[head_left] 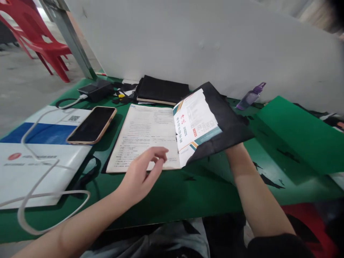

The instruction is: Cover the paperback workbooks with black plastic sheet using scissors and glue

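Note:
An open booklet lies on the green desk, its left page covered in small print. Its right side is lifted and tilted, showing a white printed cover sheet with red characters and a ragged edge, against a black outer cover. My left hand hovers over the lower part of the printed page, fingers loosely curled, thumb apart, nothing between them. My right hand, seen only near the wrist, reaches behind the raised black cover. Its fingers are hidden, so their grip does not show.
To the left are a phone, a white and blue bag, a looping white cable and a black adapter. Behind stand a black notebook and a purple spray bottle. A green sheet rises at right.

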{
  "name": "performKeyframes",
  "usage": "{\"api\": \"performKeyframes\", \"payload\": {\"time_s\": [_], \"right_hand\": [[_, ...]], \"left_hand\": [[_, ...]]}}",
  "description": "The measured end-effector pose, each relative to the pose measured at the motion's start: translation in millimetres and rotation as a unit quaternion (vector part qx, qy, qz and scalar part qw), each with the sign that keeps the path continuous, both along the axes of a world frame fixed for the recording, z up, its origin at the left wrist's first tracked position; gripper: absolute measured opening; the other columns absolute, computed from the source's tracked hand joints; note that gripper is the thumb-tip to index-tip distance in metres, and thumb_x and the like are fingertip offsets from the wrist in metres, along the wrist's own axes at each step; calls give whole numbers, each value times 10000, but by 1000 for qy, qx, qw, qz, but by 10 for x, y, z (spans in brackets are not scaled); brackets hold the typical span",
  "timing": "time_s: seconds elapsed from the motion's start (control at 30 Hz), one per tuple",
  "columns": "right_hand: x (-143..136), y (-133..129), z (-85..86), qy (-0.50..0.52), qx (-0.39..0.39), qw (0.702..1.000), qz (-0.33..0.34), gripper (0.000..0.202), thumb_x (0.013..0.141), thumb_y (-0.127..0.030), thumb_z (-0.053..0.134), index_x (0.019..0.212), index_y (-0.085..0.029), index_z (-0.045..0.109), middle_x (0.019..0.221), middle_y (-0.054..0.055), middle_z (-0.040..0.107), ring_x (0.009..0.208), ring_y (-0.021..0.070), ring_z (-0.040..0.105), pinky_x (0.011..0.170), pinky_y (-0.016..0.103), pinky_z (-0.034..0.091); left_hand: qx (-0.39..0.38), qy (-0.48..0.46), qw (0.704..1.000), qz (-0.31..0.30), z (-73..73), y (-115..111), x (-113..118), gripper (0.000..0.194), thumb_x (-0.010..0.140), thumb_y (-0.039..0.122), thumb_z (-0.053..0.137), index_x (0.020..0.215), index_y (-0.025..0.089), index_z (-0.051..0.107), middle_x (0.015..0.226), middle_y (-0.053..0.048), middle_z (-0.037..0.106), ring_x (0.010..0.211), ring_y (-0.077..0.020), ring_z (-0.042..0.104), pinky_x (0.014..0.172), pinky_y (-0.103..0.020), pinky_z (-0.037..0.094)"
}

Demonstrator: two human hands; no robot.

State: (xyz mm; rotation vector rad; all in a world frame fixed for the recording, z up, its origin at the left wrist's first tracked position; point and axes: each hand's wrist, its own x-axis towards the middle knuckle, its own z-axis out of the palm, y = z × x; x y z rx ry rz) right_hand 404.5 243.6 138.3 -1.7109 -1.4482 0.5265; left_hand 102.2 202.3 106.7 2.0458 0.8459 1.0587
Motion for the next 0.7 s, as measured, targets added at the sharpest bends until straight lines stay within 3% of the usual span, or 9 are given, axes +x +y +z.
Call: {"api": "performKeyframes", "payload": {"time_s": [0.07, 0.13, 0.23, 0.3, 0.37, 0.47, 0.57, 0.7], "right_hand": [[-231, -40, -124, 118, -4, 991, 59, 664, 939, -561, 42, 1287, -237, 506, 1115, 116, 661, 998, 230, 651, 786, 420, 531], [-441, -122, -203, 239, -16, 954, 181, 511, 922, -572, 289, 1266, -262, 505, 1235, 98, 618, 1011, 223, 650, 816, 412, 537], [-646, -250, -222, 263, -33, 906, 329, 429, 870, -442, 548, 1266, -281, 501, 1349, 71, 552, 1170, 209, 578, 973, 412, 477], [-691, -297, -200, 213, -27, 897, 387, 395, 870, -344, 577, 1254, -270, 521, 1373, 70, 525, 1257, 202, 507, 1047, 416, 421], [-678, -309, -178, 137, 7, 905, 403, 331, 878, -251, 545, 1209, -255, 558, 1343, 72, 528, 1254, 193, 496, 1055, 410, 407], [-623, -301, -154, 16, 54, 918, 393, 270, 847, -165, 527, 1099, -235, 591, 1112, 61, 601, 1048, 173, 575, 944, 374, 453], [-616, -305, -142, -78, 52, 906, 413, 208, 811, -238, 614, 1016, -220, 586, 890, 24, 594, 858, 163, 567, 828, 347, 447], [-707, -333, -193, -193, 62, 877, 435, 245, 799, -397, 660, 918, -208, 560, 813, 14, 575, 782, 160, 527, 795, 342, 396]], "left_hand": [[-118, -24, 993, 5, -55, 78, -7, 264, 973, 278, 398, 1191, 191, 518, 1048, -73, 643, 960, -166, 642, 776, -322, 577], [-209, -60, 976, -13, -121, 146, 7, 294, 976, 325, 406, 1212, 186, 514, 1143, -92, 636, 1050, -195, 639, 869, -389, 574], [-312, -103, 943, -51, -189, 199, 47, 346, 940, 339, 493, 1242, 173, 524, 1230, -102, 637, 1126, -227, 629, 985, -456, 522], [-335, -111, 934, -50, -188, 194, 68, 417, 885, 329, 582, 1272, 184, 526, 1304, -89, 610, 1198, -252, 589, 1043, -485, 473], [-319, -100, 942, -18, -156, 163, 73, 481, 825, 309, 654, 1281, 204, 539, 1369, -67, 565, 1272, -271, 525, 1097, -509, 409], [-325, -92, 941, 3, -96, 98, 55, 506, 786, 256, 687, 1273, 214, 555, 1376, -54, 560, 1291, -273, 506, 1132, -514, 358], [-374, -121, 919, -38, -67, 46, 33, 468, 785, 169, 667, 1241, 194, 566, 1306, -57, 617, 1213, -270, 577, 1073, -514, 431], [-404, -155, 900, -51, -61, 34, 30, 442, 791, 155, 674, 1222, 160, 577, 1246, -74, 653, 1169, -275, 607, 1049, -525, 458]]}}
